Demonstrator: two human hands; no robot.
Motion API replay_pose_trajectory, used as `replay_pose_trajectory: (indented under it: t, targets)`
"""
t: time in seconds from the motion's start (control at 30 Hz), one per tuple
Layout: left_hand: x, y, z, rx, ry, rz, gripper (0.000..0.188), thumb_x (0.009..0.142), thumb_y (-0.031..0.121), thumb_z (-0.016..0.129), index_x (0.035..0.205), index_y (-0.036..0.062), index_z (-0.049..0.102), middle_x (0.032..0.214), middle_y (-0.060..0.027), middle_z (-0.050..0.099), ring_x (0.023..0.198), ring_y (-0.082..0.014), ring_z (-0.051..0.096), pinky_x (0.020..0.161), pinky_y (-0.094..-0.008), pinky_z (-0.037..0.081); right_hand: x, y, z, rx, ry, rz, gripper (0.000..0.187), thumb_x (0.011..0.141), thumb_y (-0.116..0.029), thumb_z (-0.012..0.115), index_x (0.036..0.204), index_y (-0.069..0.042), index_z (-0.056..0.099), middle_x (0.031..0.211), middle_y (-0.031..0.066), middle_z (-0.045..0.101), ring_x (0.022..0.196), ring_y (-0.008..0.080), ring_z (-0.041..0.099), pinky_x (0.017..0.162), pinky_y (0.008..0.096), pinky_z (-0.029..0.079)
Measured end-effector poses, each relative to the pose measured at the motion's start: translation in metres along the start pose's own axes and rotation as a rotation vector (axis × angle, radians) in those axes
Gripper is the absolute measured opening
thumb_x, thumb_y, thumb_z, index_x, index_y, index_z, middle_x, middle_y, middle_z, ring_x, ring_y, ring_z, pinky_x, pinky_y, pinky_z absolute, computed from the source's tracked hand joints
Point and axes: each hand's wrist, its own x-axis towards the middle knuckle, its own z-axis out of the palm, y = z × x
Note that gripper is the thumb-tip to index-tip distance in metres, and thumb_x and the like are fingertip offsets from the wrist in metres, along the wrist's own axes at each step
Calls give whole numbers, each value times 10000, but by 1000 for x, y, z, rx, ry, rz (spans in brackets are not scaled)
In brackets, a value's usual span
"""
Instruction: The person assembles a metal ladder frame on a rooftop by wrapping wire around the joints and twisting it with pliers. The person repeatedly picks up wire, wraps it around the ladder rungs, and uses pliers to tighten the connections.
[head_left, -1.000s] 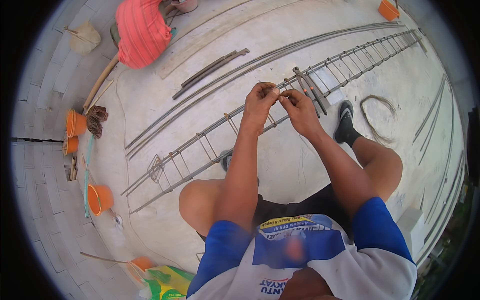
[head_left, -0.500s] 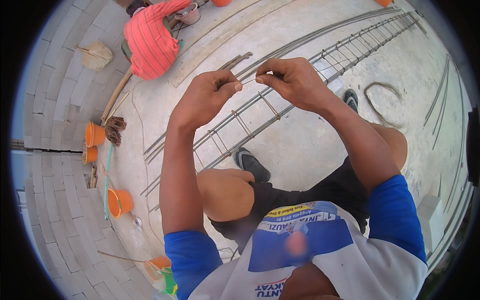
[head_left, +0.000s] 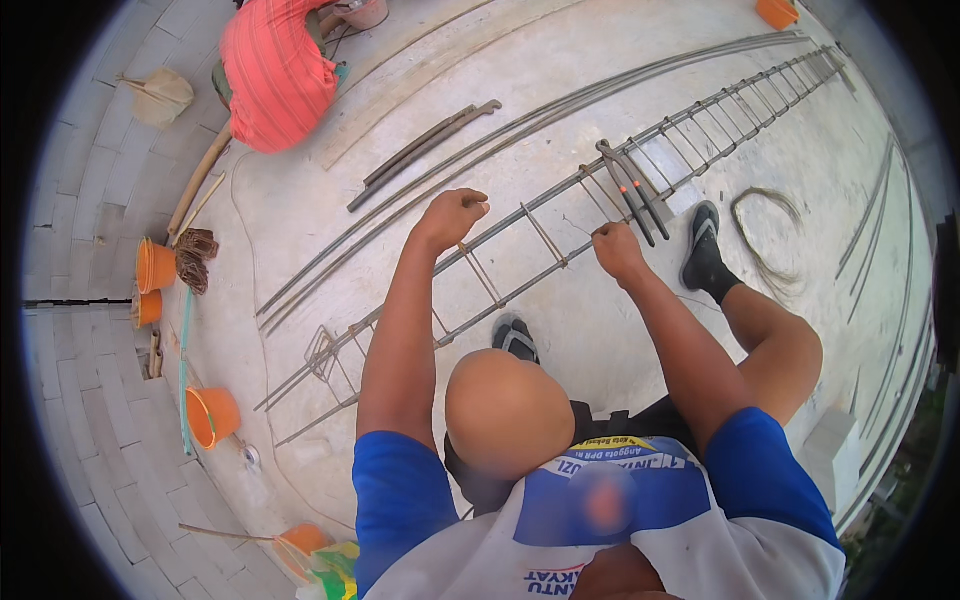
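A long ladder-like rebar cage (head_left: pixel 508 299) lies across the floor before me, its long bars joined by crosswise stirrups. Above its far bars is my left hand (head_left: pixel 452 219), fingers curled with the tips pressed together; what they hold, if anything, is too small to make out. My right hand (head_left: pixel 617 251) is closed in a pinch over the near bars, and a thin wire (head_left: pixel 577 224) sticks out from its fingertips. Just beyond that hand, a pair of pincers (head_left: pixel 630 190) with dark handles and orange marks rests across the cage.
Loose bars (head_left: pixel 560 112) and a shorter dark tool (head_left: pixel 425 150) lie beyond the cage. A wire coil (head_left: pixel 768 232) is right of my foot. Orange buckets (head_left: pixel 213 416) stand along the block wall (head_left: pixel 110 400). A person in a coral shirt (head_left: pixel 277 75) crouches at the far left.
My hands have moved apart and lower, the right one down to the cage's near bars. The view has shifted, and the pincers, hidden before, now show.
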Motion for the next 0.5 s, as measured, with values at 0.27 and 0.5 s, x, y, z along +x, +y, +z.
replay_pose_trajectory:
  t: [0.27,0.5]
  targets:
    - [79,-57,54,-422,-18,-254,517,892,354,593,1249,-19,558,1139,-134,626,1085,-271,580,890,-406,458,59,-26,58,435,-206,283,265,848,-77,489,1018,29,663,621,29,479,455,103,398,365,282,276]
    - [111,-51,78,-696,33,-306,441,897,319,620,1153,-37,586,1056,-121,641,994,-234,608,861,-376,476,65,-41,74,321,-241,55,319,835,-138,530,1049,52,671,741,112,628,611,176,568,544,317,446]
